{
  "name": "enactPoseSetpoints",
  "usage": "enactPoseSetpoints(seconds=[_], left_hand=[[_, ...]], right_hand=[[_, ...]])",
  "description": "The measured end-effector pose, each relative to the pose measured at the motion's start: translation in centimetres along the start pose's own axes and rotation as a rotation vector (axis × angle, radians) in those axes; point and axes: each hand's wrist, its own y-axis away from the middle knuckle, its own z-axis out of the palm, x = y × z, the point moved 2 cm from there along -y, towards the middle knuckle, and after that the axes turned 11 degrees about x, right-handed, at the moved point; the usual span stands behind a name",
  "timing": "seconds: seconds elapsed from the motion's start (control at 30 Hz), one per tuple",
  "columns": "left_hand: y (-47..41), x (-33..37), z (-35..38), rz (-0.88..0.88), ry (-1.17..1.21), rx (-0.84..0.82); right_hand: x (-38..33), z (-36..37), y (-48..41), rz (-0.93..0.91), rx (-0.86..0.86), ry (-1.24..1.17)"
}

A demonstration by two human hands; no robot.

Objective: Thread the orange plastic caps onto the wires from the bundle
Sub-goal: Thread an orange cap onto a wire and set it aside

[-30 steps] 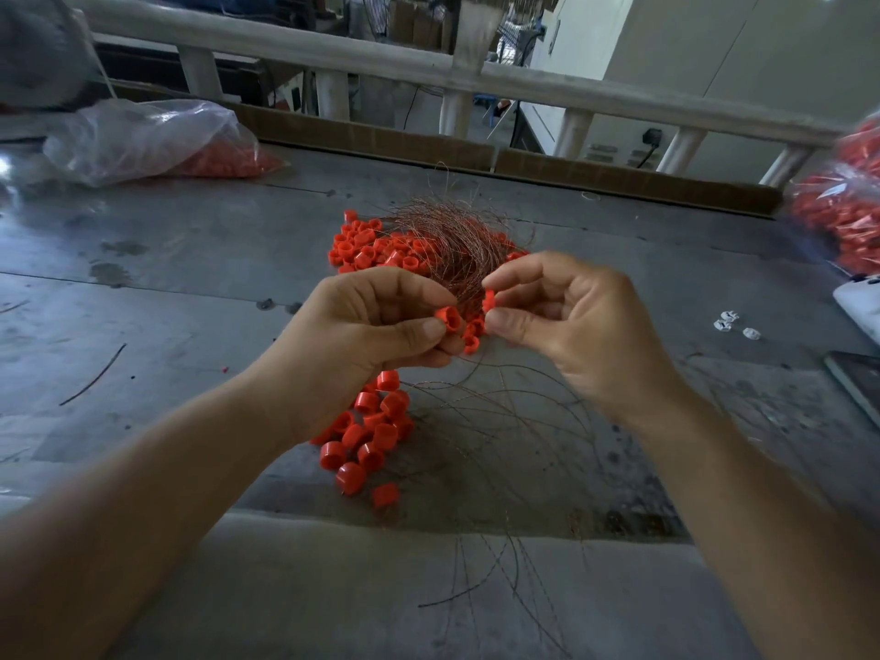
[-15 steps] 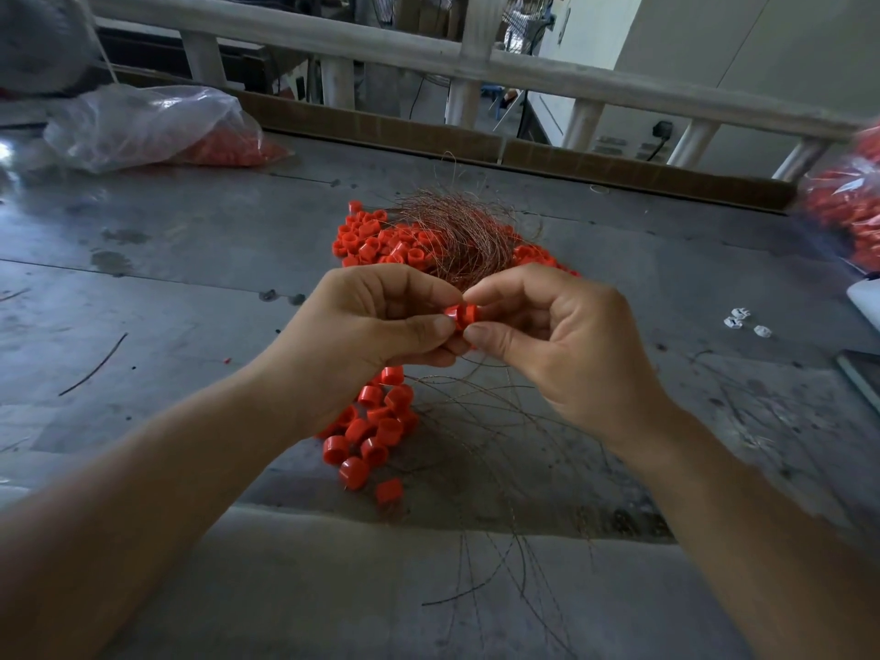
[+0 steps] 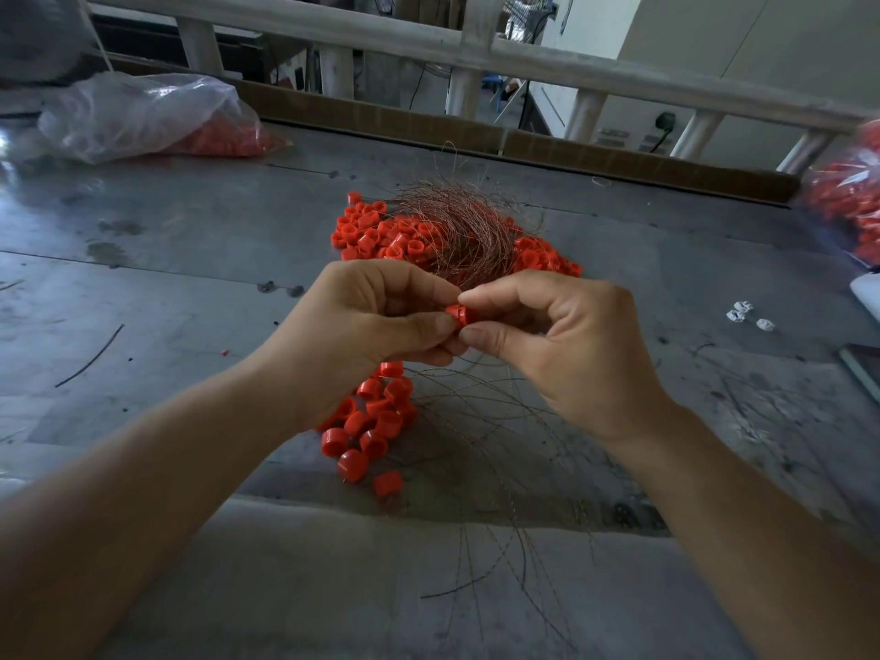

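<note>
Both hands have drawn together: a second ago a gap lay between them, and now their fingertips meet over one cap. The grey worktop [image 3: 190, 288] carries everything. A clear plastic bag [image 3: 143, 116] of spare caps lies at its far left, and a second bag [image 3: 847, 192] is cut off by the right edge. The wire bundle [image 3: 457, 231], a loose coppery tangle, rests on the heap of loose caps [image 3: 376, 235] just beyond the hands. Strands trail from it toward the near edge. A cluster of threaded caps [image 3: 376, 416] hangs under the left hand [image 3: 362, 326] and reaches the worktop.

The left hand's grip is closed, thumb against curled fingers, on one side of the orange cap [image 3: 459, 314]. The right hand [image 3: 562, 345] pinches its other side between thumb and forefinger.

The cap looks light, rigid and smooth, so it is best pinched by its side wall, with the bore kept free. The wire seems thin and springy, so hold it close to the tip. The wire end and the cap's hole are hidden behind the fingers, so I cannot tell whether it has entered.
</note>
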Motion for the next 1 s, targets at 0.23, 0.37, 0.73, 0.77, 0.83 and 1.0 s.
enactPoseSetpoints(seconds=[0.23, 0.37, 0.73, 0.77, 0.83, 1.0], left_hand=[[0.23, 0.09, 0.00, 0.003, -0.034, -0.028], [0.35, -0.02, 0.06, -0.019, 0.008, -0.052], [0.48, -0.33, -0.24, 0.052, -0.188, -0.044], [0.47, -0.36, -0.29, 0.047, -0.185, -0.050], [0.44, -0.40, -0.33, 0.015, -0.155, -0.061], [0.36, -0.22, -0.33, -0.052, -0.069, -0.095]], right_hand=[[-0.25, -0.18, 0.05, -0.035, 0.001, 0.063], [-0.38, -0.27, 0.13, -0.067, 0.009, 0.078], [-0.33, 0.37, 0.50, -0.321, -0.033, 0.305], [-0.28, 0.35, 0.46, -0.309, -0.036, 0.287], [-0.24, 0.25, 0.37, -0.266, -0.043, 0.236], [0.08, -0.07, 0.04, -0.154, -0.096, 0.109]])
